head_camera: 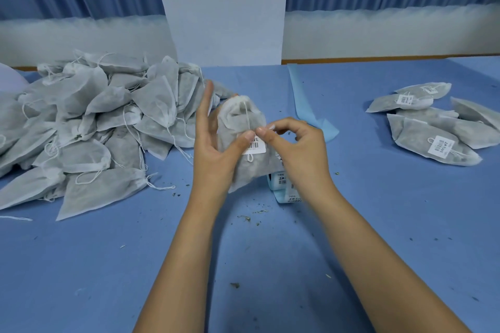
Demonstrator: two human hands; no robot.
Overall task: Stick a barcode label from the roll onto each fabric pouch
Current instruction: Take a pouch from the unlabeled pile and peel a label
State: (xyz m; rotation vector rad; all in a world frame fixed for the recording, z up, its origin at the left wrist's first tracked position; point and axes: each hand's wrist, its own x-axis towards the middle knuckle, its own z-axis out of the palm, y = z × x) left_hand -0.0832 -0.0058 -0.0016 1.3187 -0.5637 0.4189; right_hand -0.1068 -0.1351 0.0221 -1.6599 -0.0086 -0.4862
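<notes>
Your left hand (216,149) holds one fabric pouch (238,119) up off the bench (270,251). The thumb is clamped across its front, the other fingers are behind it, and the forefinger points straight up. A barcode label (254,146) already sits on the face of that pouch, just under your thumb. Your right hand (295,143) is curled, with thumb and forefinger pinched together at the label's upper corner, so this one looks nearly stuck and only needs smoothing down. The label roll (282,184) lies on the bench directly below the pouch, half hidden by it, and a blue backing strip (303,97) trails away behind. On your right lies a small heap of labelled pouches (433,127), only a handful. On your left the pile of unlabelled pouches (94,121) is far bigger, so I judge you are early in the job, with most of it still ahead.
</notes>
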